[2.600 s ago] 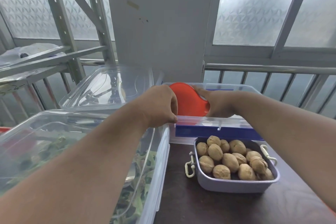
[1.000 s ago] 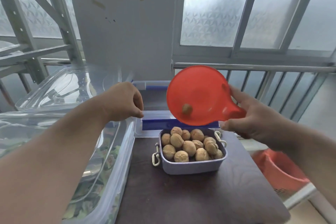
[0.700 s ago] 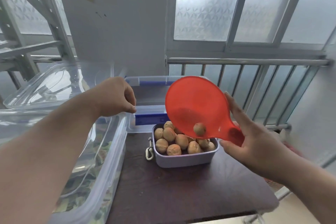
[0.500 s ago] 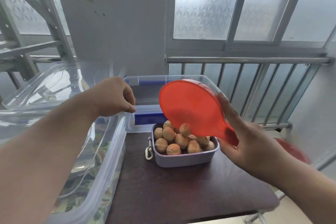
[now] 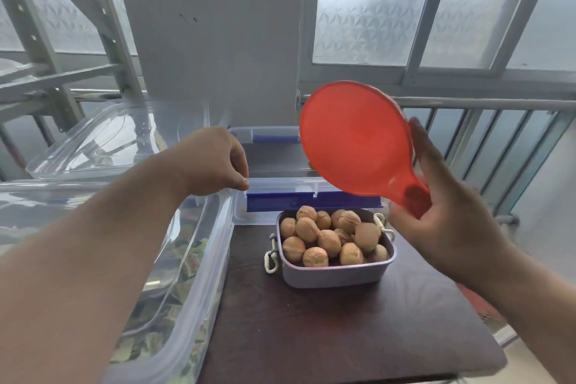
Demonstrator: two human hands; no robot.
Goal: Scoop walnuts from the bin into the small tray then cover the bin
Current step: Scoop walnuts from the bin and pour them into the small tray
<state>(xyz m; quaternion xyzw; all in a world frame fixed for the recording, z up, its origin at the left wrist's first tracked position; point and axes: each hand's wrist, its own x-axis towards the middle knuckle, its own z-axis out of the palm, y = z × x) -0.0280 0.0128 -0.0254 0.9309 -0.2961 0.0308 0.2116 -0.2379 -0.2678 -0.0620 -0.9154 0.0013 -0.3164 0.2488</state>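
My right hand point(image 5: 442, 227) grips the handle of a red scoop point(image 5: 355, 140), raised and tilted above the small lavender tray point(image 5: 336, 274). The scoop's bowl shows no walnut in it. The tray stands on the dark table and is heaped with walnuts point(image 5: 324, 237); one blurred walnut point(image 5: 367, 235) lies at its right side. Behind the tray is the clear bin point(image 5: 271, 196) with a blue latch, uncovered, its contents hidden. My left hand point(image 5: 215, 162) has its fingers curled, thumb and forefinger pinching the bin's near-left rim.
A large clear container point(image 5: 199, 259) holding green leaves fills the left side, with a clear lid point(image 5: 109, 140) lying tilted over it. The dark table point(image 5: 311, 337) has bare room in front of the tray. A metal railing point(image 5: 498, 103) runs behind; a red basket point(image 5: 480, 305) sits below right.
The scoop came out of the bin with one walnut, tipped over the tray, and the walnut dropped in. The scoop has since lifted, with nothing showing in it. My left hand stayed at the bin's rim.
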